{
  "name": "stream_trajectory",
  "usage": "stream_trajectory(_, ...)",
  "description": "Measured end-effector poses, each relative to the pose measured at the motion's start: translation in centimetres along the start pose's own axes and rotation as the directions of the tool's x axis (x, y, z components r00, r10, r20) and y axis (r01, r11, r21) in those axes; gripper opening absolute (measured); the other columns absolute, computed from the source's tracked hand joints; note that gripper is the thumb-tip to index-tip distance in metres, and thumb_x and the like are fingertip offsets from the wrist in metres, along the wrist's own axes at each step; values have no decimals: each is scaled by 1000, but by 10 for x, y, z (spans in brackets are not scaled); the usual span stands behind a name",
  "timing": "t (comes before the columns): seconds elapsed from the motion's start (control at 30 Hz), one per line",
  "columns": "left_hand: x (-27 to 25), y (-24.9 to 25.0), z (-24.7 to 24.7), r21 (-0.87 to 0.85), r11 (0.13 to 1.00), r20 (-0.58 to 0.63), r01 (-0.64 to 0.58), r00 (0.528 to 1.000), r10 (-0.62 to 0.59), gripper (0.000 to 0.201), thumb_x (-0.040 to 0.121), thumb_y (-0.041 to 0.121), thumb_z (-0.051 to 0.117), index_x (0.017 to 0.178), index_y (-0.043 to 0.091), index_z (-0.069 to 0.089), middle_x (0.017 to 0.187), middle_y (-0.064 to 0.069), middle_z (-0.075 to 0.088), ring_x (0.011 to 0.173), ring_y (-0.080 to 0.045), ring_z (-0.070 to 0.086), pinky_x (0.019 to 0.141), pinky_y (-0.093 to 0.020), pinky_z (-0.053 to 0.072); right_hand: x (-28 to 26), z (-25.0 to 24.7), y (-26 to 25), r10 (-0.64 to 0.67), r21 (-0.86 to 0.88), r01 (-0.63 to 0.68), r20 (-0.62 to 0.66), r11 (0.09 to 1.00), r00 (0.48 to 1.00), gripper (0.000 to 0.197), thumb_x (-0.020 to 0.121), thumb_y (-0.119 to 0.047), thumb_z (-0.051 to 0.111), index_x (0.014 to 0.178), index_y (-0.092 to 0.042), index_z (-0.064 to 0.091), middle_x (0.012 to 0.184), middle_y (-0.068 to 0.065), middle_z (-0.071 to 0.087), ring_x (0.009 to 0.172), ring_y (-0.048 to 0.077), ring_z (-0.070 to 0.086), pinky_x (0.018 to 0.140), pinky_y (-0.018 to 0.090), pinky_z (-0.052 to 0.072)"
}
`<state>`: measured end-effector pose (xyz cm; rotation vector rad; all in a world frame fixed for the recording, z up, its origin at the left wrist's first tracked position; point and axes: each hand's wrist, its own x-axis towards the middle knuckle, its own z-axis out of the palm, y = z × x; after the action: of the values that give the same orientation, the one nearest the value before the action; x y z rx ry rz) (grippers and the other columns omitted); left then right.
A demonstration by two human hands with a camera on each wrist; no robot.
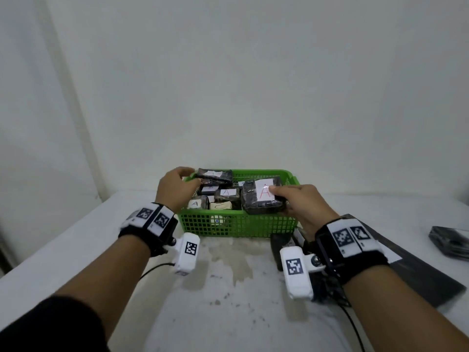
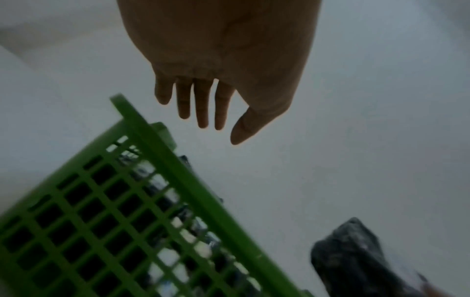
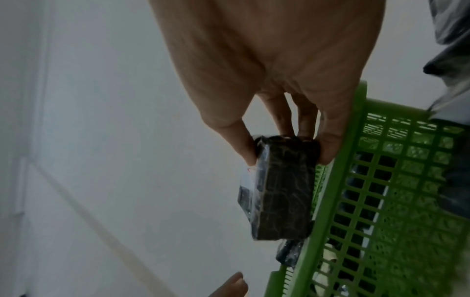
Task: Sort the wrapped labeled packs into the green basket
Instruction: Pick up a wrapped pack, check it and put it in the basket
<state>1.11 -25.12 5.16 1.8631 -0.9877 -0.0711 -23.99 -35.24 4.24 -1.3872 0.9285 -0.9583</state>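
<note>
A green mesh basket (image 1: 236, 224) stands on the white table and holds several dark wrapped packs with white letter labels (image 1: 226, 193). My right hand (image 1: 281, 200) pinches a dark wrapped pack with a red A label (image 1: 261, 199) over the basket's right side. In the right wrist view the thumb and fingers of that hand (image 3: 287, 156) clamp the pack (image 3: 282, 191) beside the basket wall (image 3: 381, 191). Another dark pack (image 1: 215, 175) lies across the basket's back left rim. My left hand (image 1: 186, 174) hovers by that corner, fingers straight (image 2: 203, 112), holding nothing above the basket rim (image 2: 178, 170).
A flat black board (image 1: 418, 273) lies on the table to the right, with more dark wrapped packs (image 1: 451, 241) at the far right edge. A dark object (image 1: 280, 243) sits just in front of the basket's right corner. A white wall rises close behind the basket.
</note>
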Motion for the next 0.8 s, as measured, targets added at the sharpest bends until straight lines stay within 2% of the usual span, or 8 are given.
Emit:
stream_trajectory(0.1,22,-17,7,208,971,69,119,988,-136,60,92,26,66,146,5,50,147,-15,54,133,-32,53,102,-37,44,24,8,0,6,-87,-11,-55,996,998,22,86,-23,84,86,-2,77,96,14,78,97,31,76,89,48,63)
stream_trajectory(0.2,35,-26,17,308,938,128,160,970,-208,46,95,22,60,136,2,54,132,-18,61,112,-34,59,82,-32,43,45,18,1,-4,-316,-14,-55,949,999,33,82,-30,82,83,2,75,83,13,75,90,33,75,84,46,63)
stream_trajectory(0.3,46,-31,19,348,924,112,161,971,-211,27,94,12,55,116,1,64,113,-20,68,88,-31,57,72,-31,43,61,31,4,56,-585,-62,-29,809,998,29,87,-30,75,82,-7,58,77,7,60,79,27,64,60,29,46)
stream_trajectory(0.47,48,-39,24,405,893,107,197,959,-261,26,97,9,52,118,-4,63,119,-25,66,108,-40,64,75,-34,46,78,49,9,135,-826,-96,-24,555,990,35,93,-32,71,74,-9,52,81,4,59,63,14,51,50,25,37)
stream_trajectory(0.53,48,-41,26,411,891,113,193,959,-260,27,98,10,52,119,-4,62,122,-24,65,110,-39,64,77,-35,47,83,50,9,170,-861,-89,-4,501,985,31,94,-32,71,83,-6,60,92,8,64,65,15,54,49,24,38)
stream_trajectory(0.67,50,-43,26,403,895,112,193,960,-258,27,97,11,52,119,-2,60,122,-22,65,105,-36,64,74,-33,46,89,51,8,242,-860,-86,44,504,969,41,94,-32,74,117,2,71,115,13,74,94,26,68,60,26,49)
stream_trajectory(0.73,50,-44,27,403,895,107,190,962,-252,26,97,10,52,119,-1,61,121,-21,65,100,-35,63,73,-32,45,90,53,9,250,-865,-87,46,494,967,47,94,-35,75,123,2,70,117,12,73,96,25,66,67,27,51)
stream_trajectory(0.8,51,-45,28,406,895,102,187,963,-248,26,96,10,53,118,-1,61,121,-21,66,104,-36,64,73,-32,44,87,54,10,254,-843,-95,50,529,966,53,92,-38,77,124,2,68,113,9,69,98,26,64,61,25,47)
